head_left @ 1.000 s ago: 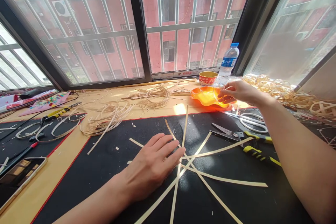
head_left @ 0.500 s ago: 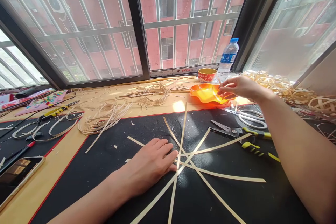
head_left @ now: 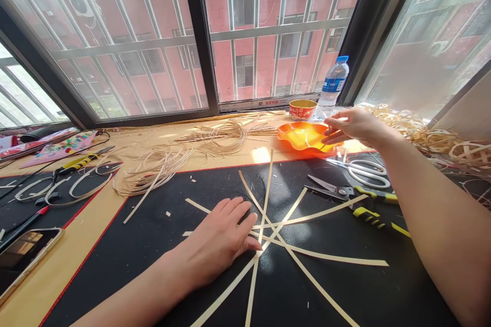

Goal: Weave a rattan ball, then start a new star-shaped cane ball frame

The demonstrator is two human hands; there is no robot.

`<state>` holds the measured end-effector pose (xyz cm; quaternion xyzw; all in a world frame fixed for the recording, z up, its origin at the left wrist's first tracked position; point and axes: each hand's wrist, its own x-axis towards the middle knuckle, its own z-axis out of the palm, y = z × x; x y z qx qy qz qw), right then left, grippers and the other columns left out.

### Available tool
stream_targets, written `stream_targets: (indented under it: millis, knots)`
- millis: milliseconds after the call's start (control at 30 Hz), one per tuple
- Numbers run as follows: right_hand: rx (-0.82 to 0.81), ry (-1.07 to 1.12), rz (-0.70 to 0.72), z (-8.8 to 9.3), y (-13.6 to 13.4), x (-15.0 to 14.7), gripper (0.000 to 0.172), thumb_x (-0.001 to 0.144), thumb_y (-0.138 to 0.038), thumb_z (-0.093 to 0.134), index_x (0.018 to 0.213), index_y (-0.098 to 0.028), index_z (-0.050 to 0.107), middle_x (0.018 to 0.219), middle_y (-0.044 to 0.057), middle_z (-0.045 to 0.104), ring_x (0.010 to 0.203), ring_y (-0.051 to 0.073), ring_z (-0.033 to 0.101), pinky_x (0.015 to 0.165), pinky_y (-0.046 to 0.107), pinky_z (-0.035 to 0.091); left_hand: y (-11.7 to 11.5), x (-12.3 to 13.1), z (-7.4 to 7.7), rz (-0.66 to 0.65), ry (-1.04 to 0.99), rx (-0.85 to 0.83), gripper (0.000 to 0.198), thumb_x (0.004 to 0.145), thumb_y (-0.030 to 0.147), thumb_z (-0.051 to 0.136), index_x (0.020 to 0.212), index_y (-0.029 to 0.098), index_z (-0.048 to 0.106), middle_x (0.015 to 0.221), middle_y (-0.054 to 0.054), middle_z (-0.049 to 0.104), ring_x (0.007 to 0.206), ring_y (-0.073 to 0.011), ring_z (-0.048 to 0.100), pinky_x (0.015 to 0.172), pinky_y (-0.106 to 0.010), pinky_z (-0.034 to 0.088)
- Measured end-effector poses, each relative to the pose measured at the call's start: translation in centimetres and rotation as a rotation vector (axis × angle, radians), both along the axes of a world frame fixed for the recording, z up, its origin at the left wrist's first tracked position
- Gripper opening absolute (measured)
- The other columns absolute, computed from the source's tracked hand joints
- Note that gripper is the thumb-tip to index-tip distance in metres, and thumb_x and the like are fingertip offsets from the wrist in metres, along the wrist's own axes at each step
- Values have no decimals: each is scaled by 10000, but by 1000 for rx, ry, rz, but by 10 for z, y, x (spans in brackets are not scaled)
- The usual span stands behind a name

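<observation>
My left hand [head_left: 219, 241] lies flat, fingers stretched out, on the black mat [head_left: 161, 245], its fingertips pressing on the crossing of several pale flat strips [head_left: 264, 237] laid out like a star. My right hand [head_left: 351, 126] reaches to the far right and hovers over the rim of an orange wavy-edged dish [head_left: 303, 138]. Its fingers are loosely curled toward the dish; whether they hold anything I cannot make out.
Yellow-handled cutters [head_left: 356, 199] and white scissors [head_left: 364, 171] lie right of the strips. A red-and-gold bowl [head_left: 303, 110] and a water bottle [head_left: 333, 87] stand by the window. Coils of thin cane [head_left: 226, 138], loose shavings [head_left: 418, 133], a phone [head_left: 23, 255] and tools [head_left: 80, 161] are around.
My right hand has lifted a little off the orange dish and opened slightly. My left hand has slid a bit back toward me along the strips.
</observation>
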<state>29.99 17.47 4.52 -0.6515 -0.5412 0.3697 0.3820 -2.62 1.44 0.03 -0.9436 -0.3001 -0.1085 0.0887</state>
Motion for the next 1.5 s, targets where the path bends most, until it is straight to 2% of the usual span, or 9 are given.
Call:
stream_targets:
  millis: [200, 267, 433, 633, 767, 900, 1100, 1300, 1500]
  knots:
    - [-4, -5, 35, 1, -1, 3, 190, 636, -62, 784, 711, -107, 616, 636, 72, 677, 652, 186, 684, 749, 312, 604, 1, -2, -5, -10, 44, 8, 390, 872, 405, 554, 1054, 63, 594, 1061, -189, 650, 1083, -334, 596, 858, -471, 529]
    - [-10, -10, 33, 0, 0, 3, 193, 602, -53, 797, 670, -111, 626, 605, 60, 665, 643, 187, 677, 761, 324, 604, 1, -2, -5, -15, 48, 13, 404, 872, 408, 554, 1090, 68, 575, 1059, -185, 651, 1083, -333, 597, 857, -474, 530]
    - [1, 21, -6, -6, 4, 5, 147, 719, -116, 738, 707, -122, 592, 696, 99, 688, 618, 178, 674, 714, 356, 615, 0, -1, -3, -1, 72, -13, 403, 890, 335, 553, 1207, 90, 501, 1064, -167, 646, 1080, -322, 597, 868, -476, 519]
    - [12, 38, -9, -7, 4, 2, 147, 795, -108, 666, 725, -137, 540, 637, 83, 665, 603, 176, 682, 742, 387, 610, 0, -1, -2, -3, 63, -58, 275, 931, 213, 471, 1192, 134, 510, 1080, -155, 613, 1103, -303, 557, 876, -468, 494]
    - [-4, 27, -12, -4, 2, 0, 150, 778, -96, 680, 720, -134, 548, 623, 71, 659, 570, 162, 672, 771, 405, 602, -1, -2, 6, -24, 21, -83, 205, 929, 143, 438, 1110, 135, 535, 978, -109, 604, 962, -235, 568, 804, -383, 499]
    - [-8, 18, -25, -3, 1, 0, 143, 810, -48, 619, 728, -140, 547, 603, 57, 652, 565, 148, 665, 794, 396, 596, -4, -2, 19, -38, 108, -105, 270, 891, 35, 383, 1081, 137, 546, 912, -84, 588, 836, -208, 541, 735, -341, 476]
    - [-23, 8, -20, -3, 2, -2, 172, 842, -58, 576, 701, -146, 532, 588, 68, 651, 579, 157, 673, 773, 381, 603, -5, -3, 21, -77, 125, -96, 219, 920, 68, 373, 1017, 152, 551, 853, -66, 584, 800, -187, 535, 728, -302, 446]
    - [-27, -9, -23, -3, 1, -2, 155, 860, -110, 575, 710, -129, 539, 688, 85, 668, 545, 148, 661, 748, 407, 600, -4, -5, 19, -81, 131, -75, 219, 923, 60, 359, 958, 139, 561, 833, -72, 590, 767, -184, 527, 711, -301, 439]
    - [-22, 2, -37, -3, 1, -2, 122, 871, -148, 572, 752, -132, 557, 627, 66, 649, 542, 142, 651, 657, 329, 606, -2, -6, 18, -47, 179, -62, 217, 909, 40, 376, 938, 119, 575, 830, -76, 589, 771, -198, 522, 712, -317, 444]
